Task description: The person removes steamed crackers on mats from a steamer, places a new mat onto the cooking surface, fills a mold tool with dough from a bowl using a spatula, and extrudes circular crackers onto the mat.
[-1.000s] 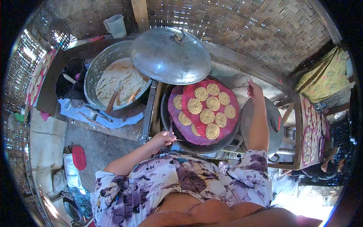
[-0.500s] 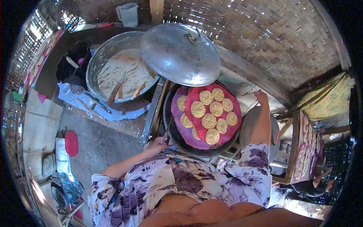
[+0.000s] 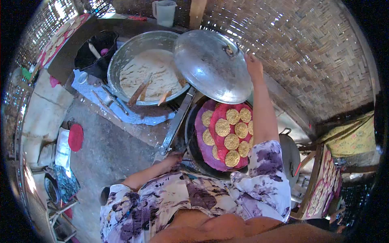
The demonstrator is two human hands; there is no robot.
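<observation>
My right hand [image 3: 253, 67] is raised with its fingers closed at the right edge of the large metal lid [image 3: 210, 73], close to the lid's handle; what it grips is too small to tell. The lid leans between the dough basin [image 3: 121, 77] and the round pan [image 3: 192, 150]. Several pale round cakes [image 3: 231, 142] lie on red and purple sheets [image 3: 206, 153] in the pan, partly covered by my right forearm. My left hand [image 3: 174, 158] is closed by the pan's near left edge, its contents unclear.
Wooden paddles [image 3: 139, 90] stand in the basin. Left of it are a dark pot [image 3: 87, 60] and a blue cloth [image 3: 135, 117]. A second dark lid [image 3: 288, 152] and a tray of cakes [image 3: 318, 194] are at the right. A plastic jug [image 3: 165, 14] stands behind.
My right hand has moved left and up from beside the second lid to the large lid's edge. The thin wire near it no longer shows. The camera view has shifted.
</observation>
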